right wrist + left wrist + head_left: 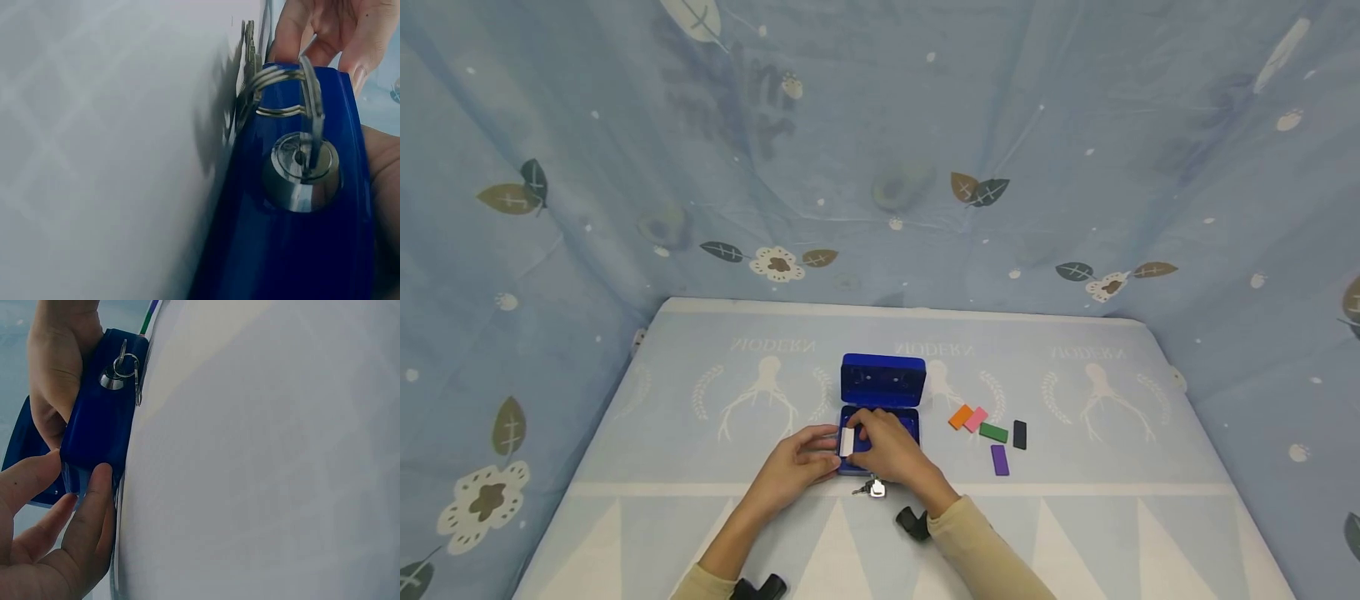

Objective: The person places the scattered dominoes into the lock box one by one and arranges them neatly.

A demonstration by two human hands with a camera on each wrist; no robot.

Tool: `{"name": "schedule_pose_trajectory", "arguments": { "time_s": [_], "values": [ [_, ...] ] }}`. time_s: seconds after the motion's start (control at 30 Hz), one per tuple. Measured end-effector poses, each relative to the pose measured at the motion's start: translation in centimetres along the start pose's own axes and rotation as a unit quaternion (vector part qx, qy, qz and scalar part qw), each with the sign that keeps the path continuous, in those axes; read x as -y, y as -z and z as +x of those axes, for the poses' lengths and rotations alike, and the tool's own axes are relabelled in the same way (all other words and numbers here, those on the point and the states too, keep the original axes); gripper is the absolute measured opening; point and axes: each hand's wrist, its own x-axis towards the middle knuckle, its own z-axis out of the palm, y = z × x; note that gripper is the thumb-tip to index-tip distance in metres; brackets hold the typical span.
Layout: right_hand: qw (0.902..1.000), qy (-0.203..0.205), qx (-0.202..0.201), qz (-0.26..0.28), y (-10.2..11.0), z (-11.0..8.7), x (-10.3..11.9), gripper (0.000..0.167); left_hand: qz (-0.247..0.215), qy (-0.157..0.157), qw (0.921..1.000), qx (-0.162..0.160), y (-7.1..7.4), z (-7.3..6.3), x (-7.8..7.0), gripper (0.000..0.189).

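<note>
A blue metal cash box stands with its lid raised. My right hand reaches into it from above, thumb and index finger pinching a white rectangular block at its two ends, by the left inner wall. Against the box's left side rests my left hand, its fingers lightly bent and the thumb at the front corner. In the left wrist view those fingertips touch the box's end. A key sits in the round lock on the front, with a ring and more keys hanging from it.
Right of the box lie orange, pink, green, black and purple blocks on the patterned tabletop. Blue printed cloth surrounds the table. Black wrist devices sit at both forearms.
</note>
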Motion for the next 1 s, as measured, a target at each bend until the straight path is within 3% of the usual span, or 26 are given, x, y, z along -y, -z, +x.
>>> {"name": "schedule_pose_trajectory", "arguments": {
  "time_s": [0.37, 0.67, 1.0],
  "values": [
    [0.9992, 0.007, -0.023, 0.032, 0.4, -0.7, -0.1, 0.045, 0.001, -0.002, 1.0, -0.002, 0.0, 0.0, 0.1, 0.055],
    [0.9932, 0.024, -0.059, 0.097, 2.1, -2.5, -0.1, 0.042, 0.007, -0.006, 1.0, -0.003, -0.1, 0.1, 0.2, 0.055],
    [0.9878, 0.019, -0.096, 0.121, 3.7, -4.4, -0.9, 0.039, 0.009, 0.001, 0.9998, -0.017, -0.4, 0.0, 0.0, 0.054]
  ]
}}
